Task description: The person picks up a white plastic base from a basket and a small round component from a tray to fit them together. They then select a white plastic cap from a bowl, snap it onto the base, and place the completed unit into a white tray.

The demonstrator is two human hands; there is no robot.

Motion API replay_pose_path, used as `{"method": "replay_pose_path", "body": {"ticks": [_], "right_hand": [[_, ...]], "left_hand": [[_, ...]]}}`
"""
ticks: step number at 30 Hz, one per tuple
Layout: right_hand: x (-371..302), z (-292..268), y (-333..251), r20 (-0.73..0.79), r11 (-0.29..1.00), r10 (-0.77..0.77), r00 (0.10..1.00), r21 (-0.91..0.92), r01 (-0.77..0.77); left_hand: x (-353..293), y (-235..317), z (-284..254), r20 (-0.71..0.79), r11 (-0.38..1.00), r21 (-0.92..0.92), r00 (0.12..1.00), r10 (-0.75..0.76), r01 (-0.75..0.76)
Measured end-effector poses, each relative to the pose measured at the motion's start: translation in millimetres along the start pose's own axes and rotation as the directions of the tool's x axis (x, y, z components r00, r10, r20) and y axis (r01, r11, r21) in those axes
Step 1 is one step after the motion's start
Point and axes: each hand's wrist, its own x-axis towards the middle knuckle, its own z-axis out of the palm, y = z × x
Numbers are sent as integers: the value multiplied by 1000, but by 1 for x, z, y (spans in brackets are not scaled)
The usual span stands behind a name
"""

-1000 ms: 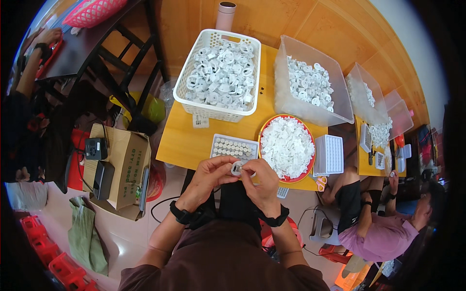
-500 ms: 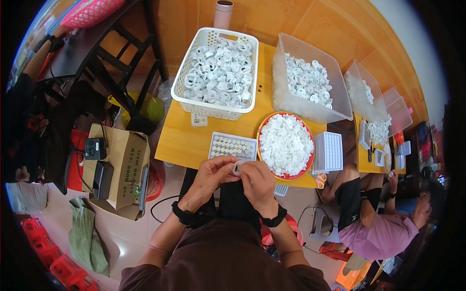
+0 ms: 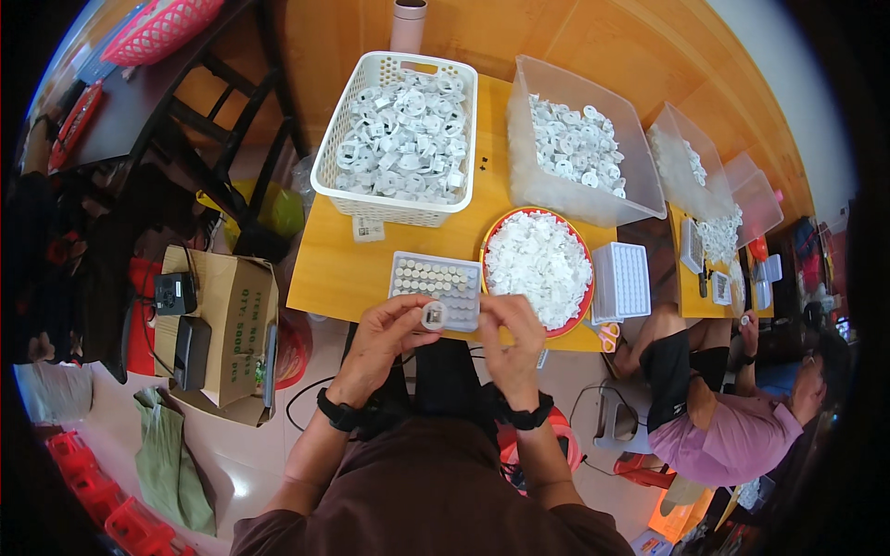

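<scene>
A small round white plastic part [image 3: 434,315] with a metallic-looking middle is pinched between the thumb and fingers of my left hand [image 3: 378,341]. It sits over the near edge of a white compartment tray [image 3: 436,262]. Rows of small round whitish pieces [image 3: 431,277] fill the tray's far part. My right hand [image 3: 515,345] is apart from the round part, beside the tray's near right corner. Its fingers are curled with the thumb near the index finger; what is between them, if anything, is too small to make out.
A red-rimmed bowl [image 3: 588,298] of small white pieces stands right of the tray. Behind are a white basket [image 3: 394,209] and a clear bin [image 3: 630,199], both full of white parts. Stacked trays [image 3: 619,281] and scissors [image 3: 608,337] lie right. Another person [image 3: 723,426] sits at the right.
My right hand has moved off the round part to the right. My left hand keeps the part, now turned with its round face showing. The camera view has shifted slightly.
</scene>
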Motion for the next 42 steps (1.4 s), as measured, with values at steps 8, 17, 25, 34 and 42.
{"method": "replay_pose_path", "body": {"ticks": [8,17,25,34,42], "right_hand": [[4,12,56,-29,966,160,987,-202,-163],[11,36,47,-39,886,232,972,-403,-227],[9,30,32,-23,948,258,966,-189,-257],[1,33,-5,-2,970,-157,988,-187,154],[-6,34,2,16,945,-244,970,-221,242]], "left_hand": [[-3,4,-15,-55,998,-42,998,43,-46],[-6,5,-19,-70,997,-64,996,47,-51],[-6,7,-14,-50,996,-69,998,48,-51],[-7,2,-2,-8,997,-72,1000,17,-17],[-8,0,0,-41,999,-43,999,29,-31]]}}
